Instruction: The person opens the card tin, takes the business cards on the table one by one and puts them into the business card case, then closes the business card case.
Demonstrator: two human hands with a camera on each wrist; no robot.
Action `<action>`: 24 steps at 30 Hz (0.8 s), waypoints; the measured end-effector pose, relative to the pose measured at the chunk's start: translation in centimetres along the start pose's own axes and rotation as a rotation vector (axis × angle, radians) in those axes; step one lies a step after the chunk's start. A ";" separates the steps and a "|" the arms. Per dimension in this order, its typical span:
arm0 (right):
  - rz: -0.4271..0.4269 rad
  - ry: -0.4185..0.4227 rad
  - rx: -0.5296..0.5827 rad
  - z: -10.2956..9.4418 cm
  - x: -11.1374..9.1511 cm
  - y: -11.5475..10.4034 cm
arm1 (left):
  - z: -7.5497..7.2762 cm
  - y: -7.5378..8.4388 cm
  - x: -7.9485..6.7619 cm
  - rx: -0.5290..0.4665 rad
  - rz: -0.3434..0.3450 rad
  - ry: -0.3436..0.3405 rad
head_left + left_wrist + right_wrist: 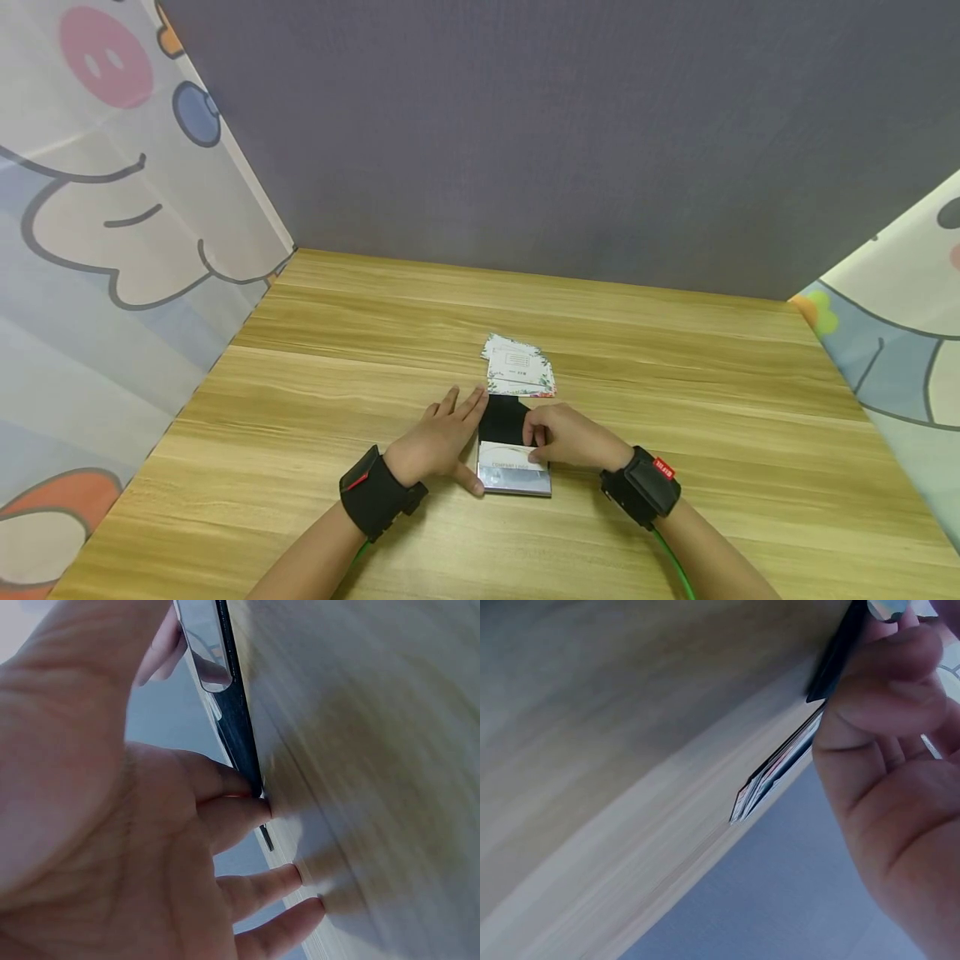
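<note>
A business card case (504, 418) lies opened flat on the table, with a black inner side and a shiny metal pocket at the near end. A white business card (498, 457) with gold print stands partly in the pocket. My left hand (441, 443) has its fingers spread straight, and its thumb and fingertips touch the left side of the case. In the left wrist view its fingertips (289, 876) rest on the wood. My right hand (573, 435) has curled fingers and pinches the card near its right end; the inner fingertips are partly hidden.
Just beyond the case lies a fanned stack of white cards (519, 367) with floral borders; its edge shows in the right wrist view. The wooden table (675, 375) meets a grey panel (525, 150) at the back. Printed curtains (112, 350) hang at both sides.
</note>
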State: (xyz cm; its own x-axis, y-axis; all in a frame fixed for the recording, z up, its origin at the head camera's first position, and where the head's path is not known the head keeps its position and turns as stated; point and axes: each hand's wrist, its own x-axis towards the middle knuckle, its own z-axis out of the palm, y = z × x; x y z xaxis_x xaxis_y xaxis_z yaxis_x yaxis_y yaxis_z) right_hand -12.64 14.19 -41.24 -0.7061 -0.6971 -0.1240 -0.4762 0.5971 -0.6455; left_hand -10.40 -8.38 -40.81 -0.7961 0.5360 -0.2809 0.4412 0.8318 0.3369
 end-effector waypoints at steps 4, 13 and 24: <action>-0.006 -0.019 0.006 0.0 0.0 0.0 | 0.0 0.0 0.0 -0.001 -0.001 -0.003; -0.001 -0.044 0.014 -0.1 0.0 -0.1 | -0.1 0.1 0.0 -0.011 -0.011 -0.009; -0.010 -0.042 0.021 -0.1 0.0 -0.1 | -0.1 0.0 0.0 -0.009 -0.008 -0.005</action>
State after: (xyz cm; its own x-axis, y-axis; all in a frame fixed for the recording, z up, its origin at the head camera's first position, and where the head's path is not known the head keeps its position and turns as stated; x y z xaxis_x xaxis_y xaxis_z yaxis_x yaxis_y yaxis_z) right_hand -12.65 14.17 -41.10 -0.6785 -0.7193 -0.1492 -0.4713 0.5820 -0.6627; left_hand -10.46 -8.36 -40.75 -0.7973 0.5304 -0.2880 0.4315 0.8346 0.3425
